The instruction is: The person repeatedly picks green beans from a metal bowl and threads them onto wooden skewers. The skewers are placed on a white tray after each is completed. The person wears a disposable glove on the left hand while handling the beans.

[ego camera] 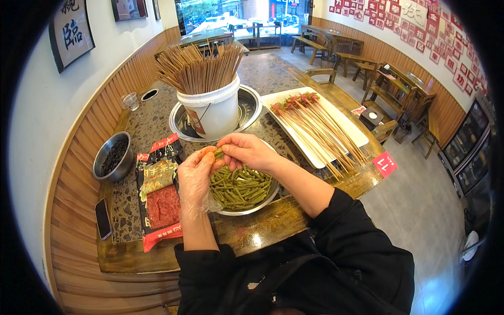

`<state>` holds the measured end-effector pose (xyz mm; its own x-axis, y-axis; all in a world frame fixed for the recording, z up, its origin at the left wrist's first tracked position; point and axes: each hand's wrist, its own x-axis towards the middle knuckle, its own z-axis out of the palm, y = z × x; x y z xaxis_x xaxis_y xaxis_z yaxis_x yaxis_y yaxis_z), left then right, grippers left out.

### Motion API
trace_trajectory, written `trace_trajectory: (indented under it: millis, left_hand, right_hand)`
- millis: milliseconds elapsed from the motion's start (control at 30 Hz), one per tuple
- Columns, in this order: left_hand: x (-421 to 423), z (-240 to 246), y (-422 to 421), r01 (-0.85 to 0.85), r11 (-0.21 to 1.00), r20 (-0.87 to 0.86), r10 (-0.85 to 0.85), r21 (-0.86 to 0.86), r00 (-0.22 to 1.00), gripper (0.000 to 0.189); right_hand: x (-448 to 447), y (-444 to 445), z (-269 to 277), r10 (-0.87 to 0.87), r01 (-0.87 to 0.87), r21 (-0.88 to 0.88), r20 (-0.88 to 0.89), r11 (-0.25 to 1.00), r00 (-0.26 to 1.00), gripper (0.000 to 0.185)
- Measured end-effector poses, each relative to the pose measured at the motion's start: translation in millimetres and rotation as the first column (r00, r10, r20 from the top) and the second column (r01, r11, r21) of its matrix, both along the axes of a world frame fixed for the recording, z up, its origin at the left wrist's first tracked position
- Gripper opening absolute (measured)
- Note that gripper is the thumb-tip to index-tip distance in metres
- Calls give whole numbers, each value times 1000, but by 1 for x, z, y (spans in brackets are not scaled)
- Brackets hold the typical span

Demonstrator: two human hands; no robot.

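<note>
Above a round metal bowl (pixel 271 197) of cut green bean pieces (pixel 241 188), both hands meet at the fingertips. My left hand (pixel 195 179), in a clear plastic glove, pinches a short green bean bundle or piece (pixel 218 152); its exact make-up is partly hidden by the fingers. The bare right hand (pixel 247 150) grips the same green piece from the other side. Left of the gloved hand lies an opened black and red food package (pixel 161 233) with a slab of raw red meat (pixel 163 206) on it.
A white bucket (pixel 214 112) of bamboo skewers (pixel 201 67) stands in a metal basin (pixel 252 96). To the right, a white tray (pixel 271 98) carries loaded skewers (pixel 315 126), handles overhanging its near edge. A metal bowl of dark food (pixel 113 157) and a phone (pixel 103 219) sit at left.
</note>
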<state>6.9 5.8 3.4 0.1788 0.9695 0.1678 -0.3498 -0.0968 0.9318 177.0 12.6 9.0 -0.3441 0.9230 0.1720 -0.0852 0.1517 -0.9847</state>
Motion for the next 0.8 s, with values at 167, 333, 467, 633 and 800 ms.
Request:
trace_trajectory:
  millis: [167,333,467,633,800]
  left_hand:
    - [3,0,0,5,999,-98,-1,38,995,20]
    - [7,-7,-3,-12,985,-257,56,170,965,20]
    - [12,-8,-6,18,981,-236,30,195,971,18]
    - [3,1,-19,-15,935,-444,182,353,877,40]
    - [-78,21,-39,-80,909,-675,361,409,643,27]
  right_hand:
    - [0,-4,-3,-69,54,79,209,995,975,21]
    - [10,-7,4,-78,73,28,253,997,964,25]
    - [15,-10,3,-2,12,-89,111,996,994,16]
    - [24,-13,7,-22,30,-97,82,995,996,14]
    - [27,-12,8,-151,160,-32,199,987,968,12]
